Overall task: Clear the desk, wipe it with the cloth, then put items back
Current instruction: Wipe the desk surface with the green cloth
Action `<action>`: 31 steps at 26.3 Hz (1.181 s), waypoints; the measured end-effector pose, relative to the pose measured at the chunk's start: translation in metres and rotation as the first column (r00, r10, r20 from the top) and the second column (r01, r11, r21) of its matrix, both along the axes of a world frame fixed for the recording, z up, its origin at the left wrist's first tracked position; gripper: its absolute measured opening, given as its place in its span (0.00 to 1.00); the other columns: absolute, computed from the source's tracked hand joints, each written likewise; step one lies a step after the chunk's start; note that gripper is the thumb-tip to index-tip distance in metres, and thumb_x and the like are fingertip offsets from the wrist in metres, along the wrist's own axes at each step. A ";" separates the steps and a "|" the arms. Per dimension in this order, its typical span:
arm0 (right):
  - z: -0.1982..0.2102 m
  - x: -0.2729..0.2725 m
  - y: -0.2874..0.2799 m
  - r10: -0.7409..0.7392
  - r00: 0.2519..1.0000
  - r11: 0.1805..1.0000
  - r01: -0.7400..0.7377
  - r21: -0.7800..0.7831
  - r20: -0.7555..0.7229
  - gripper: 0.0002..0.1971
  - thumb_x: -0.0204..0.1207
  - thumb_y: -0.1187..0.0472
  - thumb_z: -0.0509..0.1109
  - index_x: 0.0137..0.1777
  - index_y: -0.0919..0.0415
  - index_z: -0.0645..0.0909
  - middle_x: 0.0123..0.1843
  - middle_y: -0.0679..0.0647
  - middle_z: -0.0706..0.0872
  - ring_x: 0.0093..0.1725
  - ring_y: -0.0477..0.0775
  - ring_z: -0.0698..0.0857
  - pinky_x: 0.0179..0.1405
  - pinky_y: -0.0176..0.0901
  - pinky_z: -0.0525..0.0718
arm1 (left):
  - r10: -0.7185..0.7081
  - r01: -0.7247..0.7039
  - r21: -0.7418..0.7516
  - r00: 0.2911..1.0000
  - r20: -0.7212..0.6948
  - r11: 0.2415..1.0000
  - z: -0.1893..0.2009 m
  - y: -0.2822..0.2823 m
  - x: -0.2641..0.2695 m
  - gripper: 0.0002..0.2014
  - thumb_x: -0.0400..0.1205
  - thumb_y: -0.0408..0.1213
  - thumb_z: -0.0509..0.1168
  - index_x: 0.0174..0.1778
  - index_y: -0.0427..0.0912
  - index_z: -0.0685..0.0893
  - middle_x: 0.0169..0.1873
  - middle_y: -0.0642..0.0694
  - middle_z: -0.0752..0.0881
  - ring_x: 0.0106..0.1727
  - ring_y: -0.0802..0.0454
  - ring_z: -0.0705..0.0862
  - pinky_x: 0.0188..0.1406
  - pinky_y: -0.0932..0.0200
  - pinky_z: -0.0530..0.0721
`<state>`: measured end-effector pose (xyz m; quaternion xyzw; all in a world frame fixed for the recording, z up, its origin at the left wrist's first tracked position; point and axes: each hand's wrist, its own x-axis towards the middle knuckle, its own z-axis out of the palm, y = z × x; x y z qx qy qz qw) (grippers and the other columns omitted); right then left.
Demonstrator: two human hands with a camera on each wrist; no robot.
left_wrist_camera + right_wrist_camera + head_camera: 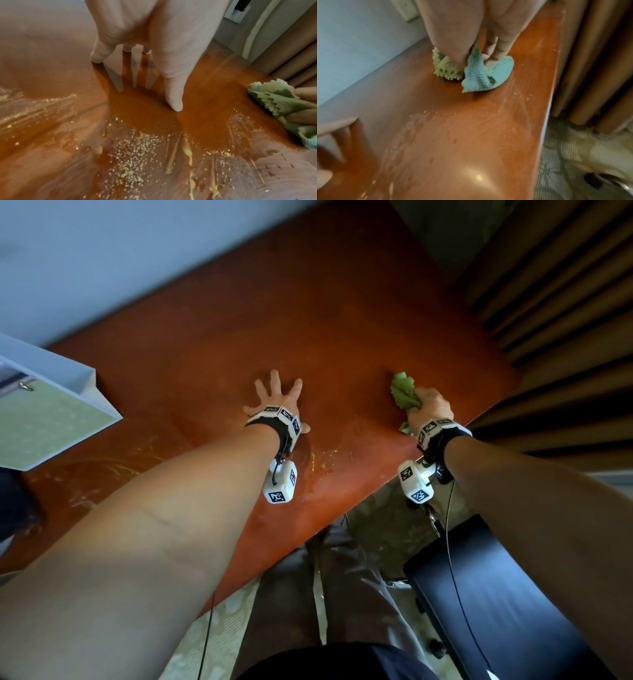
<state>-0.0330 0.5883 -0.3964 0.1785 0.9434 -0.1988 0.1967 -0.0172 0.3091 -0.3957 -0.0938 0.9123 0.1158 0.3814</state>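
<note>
Desk (342,302) wipe: two hands, one cloth.
Left hand (277,398) is pressed flat, fingers spread; at its 3 o'clock the cloth (404,393) is clamped in the right hand (430,405). Yellow crumbs (137,148) are resolved by the left wrist view only.

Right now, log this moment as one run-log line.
stage: wiping | right hand: grips green cloth on desk | left hand: flat on desk, fingers spread | yellowish smears: remain near front edge

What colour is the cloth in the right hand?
Pale green cloth, with a bluer fold; clearest in the right wrist view.
</note>
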 end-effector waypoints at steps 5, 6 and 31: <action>0.001 0.014 -0.032 0.338 0.941 0.941 -0.337 -0.022 0.027 0.23 0.78 0.64 0.69 0.72 0.45 0.80 0.75 0.45 0.80 0.70 0.55 0.81 0.69 0.46 0.81 | -0.008 0.008 0.006 1.000 0.002 1.000 -0.001 0.001 -0.001 0.55 0.72 0.52 0.78 0.85 0.65 0.45 0.84 0.46 0.30 0.85 0.31 0.34 0.72 0.16 0.59; 0.002 0.020 -0.041 0.380 0.925 0.925 -0.379 -0.035 0.026 0.23 0.79 0.65 0.69 0.72 0.45 0.81 0.74 0.45 0.80 0.70 0.54 0.81 0.66 0.43 0.82 | -0.012 0.012 0.006 1.000 -0.003 1.000 -0.001 0.000 -0.001 0.54 0.73 0.52 0.78 0.85 0.65 0.45 0.84 0.46 0.30 0.85 0.31 0.34 0.72 0.16 0.59; 0.003 0.050 -0.004 0.136 0.984 0.983 -0.148 0.109 0.113 0.29 0.74 0.71 0.67 0.73 0.48 0.72 0.66 0.55 0.81 0.59 0.62 0.83 0.46 0.45 0.79 | -0.118 0.118 -0.004 0.993 -0.008 0.993 -0.004 -0.008 0.016 0.56 0.72 0.54 0.78 0.85 0.64 0.41 0.84 0.45 0.28 0.84 0.33 0.32 0.72 0.15 0.56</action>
